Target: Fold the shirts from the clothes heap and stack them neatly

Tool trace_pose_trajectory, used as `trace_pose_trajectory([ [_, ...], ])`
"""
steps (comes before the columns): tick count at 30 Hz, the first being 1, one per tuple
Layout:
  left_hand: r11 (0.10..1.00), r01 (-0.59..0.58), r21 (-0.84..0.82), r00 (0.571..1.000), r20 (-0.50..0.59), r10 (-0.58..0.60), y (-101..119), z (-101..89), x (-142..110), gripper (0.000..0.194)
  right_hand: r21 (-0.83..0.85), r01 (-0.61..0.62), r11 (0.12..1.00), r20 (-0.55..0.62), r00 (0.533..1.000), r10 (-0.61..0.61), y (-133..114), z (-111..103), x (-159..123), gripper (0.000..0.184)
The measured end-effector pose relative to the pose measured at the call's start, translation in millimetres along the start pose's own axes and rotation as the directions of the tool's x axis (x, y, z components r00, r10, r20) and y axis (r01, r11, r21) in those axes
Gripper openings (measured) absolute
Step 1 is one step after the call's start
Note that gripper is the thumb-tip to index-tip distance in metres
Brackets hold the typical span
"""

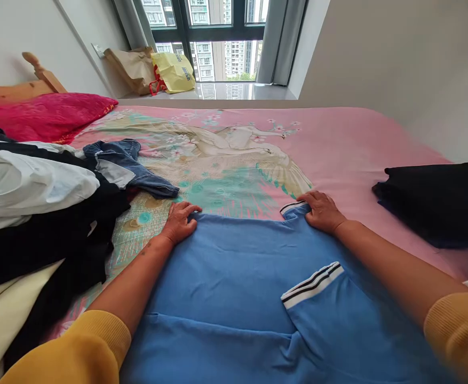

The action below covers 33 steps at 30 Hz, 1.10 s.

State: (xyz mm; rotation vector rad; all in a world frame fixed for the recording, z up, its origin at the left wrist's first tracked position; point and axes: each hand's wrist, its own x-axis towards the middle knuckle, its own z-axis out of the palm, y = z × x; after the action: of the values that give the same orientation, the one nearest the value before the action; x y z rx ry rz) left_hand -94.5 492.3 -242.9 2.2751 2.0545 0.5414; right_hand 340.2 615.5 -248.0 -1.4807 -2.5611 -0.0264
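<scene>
A shirt (pixel 237 266) is folded in on its near side only, its far edge touched by left hand (pixel 178 221) and right hand (pixel 322 212), fingers bent, grip unclear.

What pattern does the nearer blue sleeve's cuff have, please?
Cuff: white with black stripes; head view.

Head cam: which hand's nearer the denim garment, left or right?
Left. The left hand is at the blue shirt's far edge, just below the denim garment's tip; the right hand is at the far striped cuff, well right of it.

Illegible lettering (pixel 186 73) on yellow bag (pixel 173 76)
</scene>
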Motion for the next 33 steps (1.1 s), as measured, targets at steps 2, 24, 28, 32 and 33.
trace_pose_trajectory([
  [2,0.999,0.002,0.034,1.0,0.008,-0.003,2,-1.7,2,0.036,-0.049,-0.027,0.998,0.069,0.997,0.031,-4,-10,6,0.048],
  [24,0.983,-0.129,0.128,0.982,0.152,0.109,42,-103.9,-71,0.029,-0.01,0.05,0.999,0.178,0.983,-0.048,-44,-170,-131,0.031],
  [28,0.986,-0.124,0.108,0.982,0.159,0.106,48,-112.5,-101,0.032,-0.02,0.067,0.998,0.174,0.983,-0.063,-61,-173,-170,0.032],
  [32,0.993,-0.1,0.065,0.974,0.211,0.084,49,-103.0,-133,0.035,-0.073,0.069,0.995,0.228,0.972,-0.051,-73,-151,-206,0.029],
  [33,0.996,-0.08,0.048,0.974,0.217,0.068,48,-99.8,-140,0.036,-0.092,0.073,0.993,0.244,0.969,-0.048,-75,-143,-212,0.027],
])
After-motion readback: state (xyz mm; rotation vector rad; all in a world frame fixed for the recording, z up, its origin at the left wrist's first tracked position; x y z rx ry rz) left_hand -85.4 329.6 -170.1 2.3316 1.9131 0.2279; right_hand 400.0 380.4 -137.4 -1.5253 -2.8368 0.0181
